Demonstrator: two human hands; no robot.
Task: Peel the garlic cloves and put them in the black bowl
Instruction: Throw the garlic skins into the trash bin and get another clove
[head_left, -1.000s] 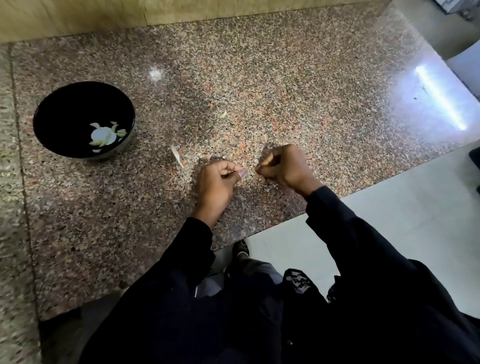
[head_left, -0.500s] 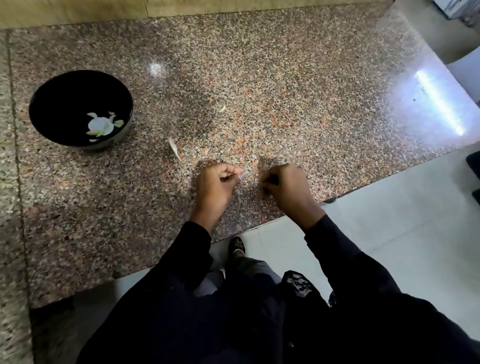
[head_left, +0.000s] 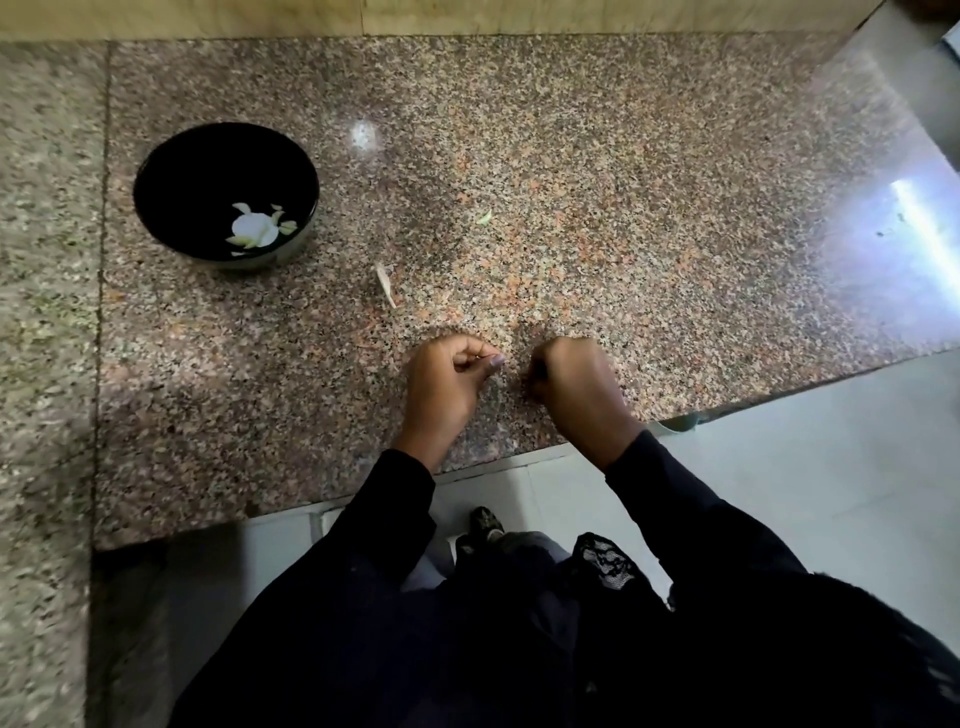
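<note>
The black bowl (head_left: 156, 176) stands on the granite counter at the left, with a peeled white garlic clove (head_left: 253, 228) and a few pale bits inside. My left hand (head_left: 444, 384) hovers near the counter's front edge, thumb pressed to the curled forefinger, pinching a small pale garlic piece that is mostly hidden. My right hand (head_left: 574, 387) sits just to its right, a small gap between them. Its fingers are curled into a fist against the counter, and nothing shows in them.
A strip of garlic skin (head_left: 385, 285) lies on the granite counter (head_left: 649, 234) between the bowl and my hands. A small greenish scrap (head_left: 484, 217) lies farther back. A wall runs along the back; the tiled floor (head_left: 831, 467) lies below the front edge.
My right hand has pulled away from the left and dropped toward the counter, and the pale bit at its fingertips is no longer visible. The left hand keeps its pinch.
</note>
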